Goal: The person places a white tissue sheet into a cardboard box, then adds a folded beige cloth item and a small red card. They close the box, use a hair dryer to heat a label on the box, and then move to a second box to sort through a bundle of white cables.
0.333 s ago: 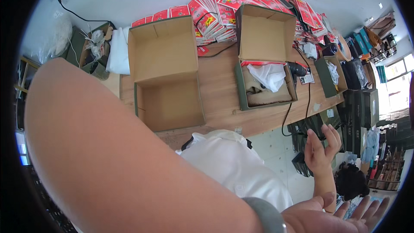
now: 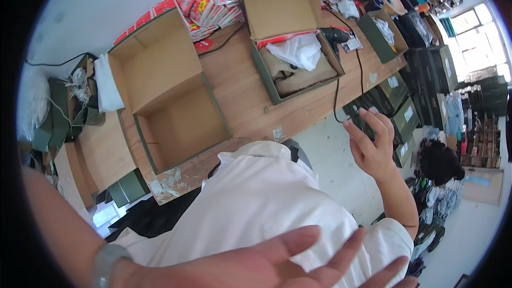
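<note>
My left hand (image 2: 266,264) is close and low in the picture, palm up with fingers spread, in front of my white shirt (image 2: 250,197). A grey bangle (image 2: 109,264) rings that wrist. Off the table's front edge, my right hand (image 2: 376,146) is raised with fingers slightly bent and apart, holding nothing. Neither hand touches a box. On the table (image 2: 229,74), a green box with cardboard inside (image 2: 184,122) lies with its lid up and nothing inside. To its right, another open box (image 2: 274,98) contains a tan soft item (image 2: 309,80) and white tissue paper (image 2: 298,52).
Red printed cards (image 2: 205,8) are heaped along the wall. Next to the right box lies a black power tool (image 2: 335,36), with a cable (image 2: 360,58) nearby. A smaller green box (image 2: 381,40) is at the table's right end. Stacked dark boxes (image 2: 426,72) stand beyond.
My left arm has swung down and left, its hand moving from the lower right to the bottom middle. My right hand is slightly higher and further left. The view has shifted and tilted.
</note>
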The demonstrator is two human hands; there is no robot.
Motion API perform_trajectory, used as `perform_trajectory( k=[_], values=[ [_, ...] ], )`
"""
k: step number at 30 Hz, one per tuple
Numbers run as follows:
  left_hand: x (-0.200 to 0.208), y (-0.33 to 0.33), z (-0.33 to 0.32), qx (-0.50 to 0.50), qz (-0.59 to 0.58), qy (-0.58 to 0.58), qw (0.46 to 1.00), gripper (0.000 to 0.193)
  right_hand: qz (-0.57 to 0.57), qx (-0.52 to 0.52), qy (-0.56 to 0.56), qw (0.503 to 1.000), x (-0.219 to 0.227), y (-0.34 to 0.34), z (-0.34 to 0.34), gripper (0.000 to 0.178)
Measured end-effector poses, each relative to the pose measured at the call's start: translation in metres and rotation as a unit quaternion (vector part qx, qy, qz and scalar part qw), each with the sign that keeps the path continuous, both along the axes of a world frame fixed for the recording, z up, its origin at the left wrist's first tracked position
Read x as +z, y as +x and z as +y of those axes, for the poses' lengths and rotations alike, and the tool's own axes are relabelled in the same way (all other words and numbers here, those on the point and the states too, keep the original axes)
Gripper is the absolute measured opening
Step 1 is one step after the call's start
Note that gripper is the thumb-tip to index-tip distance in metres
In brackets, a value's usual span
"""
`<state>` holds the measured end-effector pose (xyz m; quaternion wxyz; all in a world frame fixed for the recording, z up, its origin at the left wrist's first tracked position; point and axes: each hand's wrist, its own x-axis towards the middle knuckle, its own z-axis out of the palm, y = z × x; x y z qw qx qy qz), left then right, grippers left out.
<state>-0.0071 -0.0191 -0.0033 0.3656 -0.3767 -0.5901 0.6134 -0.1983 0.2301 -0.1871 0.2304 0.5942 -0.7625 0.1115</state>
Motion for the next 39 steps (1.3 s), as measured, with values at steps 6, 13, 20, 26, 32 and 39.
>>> perform_trajectory(
  k=[6, 13, 20, 26, 32, 39],
  values=[
    [-0.043, 0.0, 0.009, 0.033, -0.155, 0.143, 0.977, 0.05, -0.053, 0.016, 0.024, 0.998, -0.016, -0.031, 0.002, 0.034],
    [-0.019, -0.06, 0.049, 0.1, -0.153, 0.073, 0.98, 0.044, -0.107, 0.079, 0.03, 0.991, -0.051, -0.097, -0.015, 0.039],
    [-0.068, -0.143, 0.129, 0.196, -0.095, 0.271, 0.938, 0.054, -0.164, 0.125, 0.041, 0.978, -0.094, -0.179, -0.023, 0.04],
    [-0.14, -0.219, 0.084, 0.175, -0.294, 0.547, 0.764, 0.029, -0.247, 0.046, 0.085, 0.964, -0.202, -0.273, -0.049, 0.051],
    [-0.335, -0.191, 0.043, 0.369, -0.207, 0.851, 0.311, 0.033, -0.243, 0.034, 0.182, 0.952, -0.26, -0.269, -0.12, 0.083],
    [-0.417, -0.185, 0.061, 0.445, -0.202, 0.858, 0.158, 0.052, -0.363, 0.024, 0.127, 0.923, -0.314, -0.329, -0.143, 0.026]
  ],
)
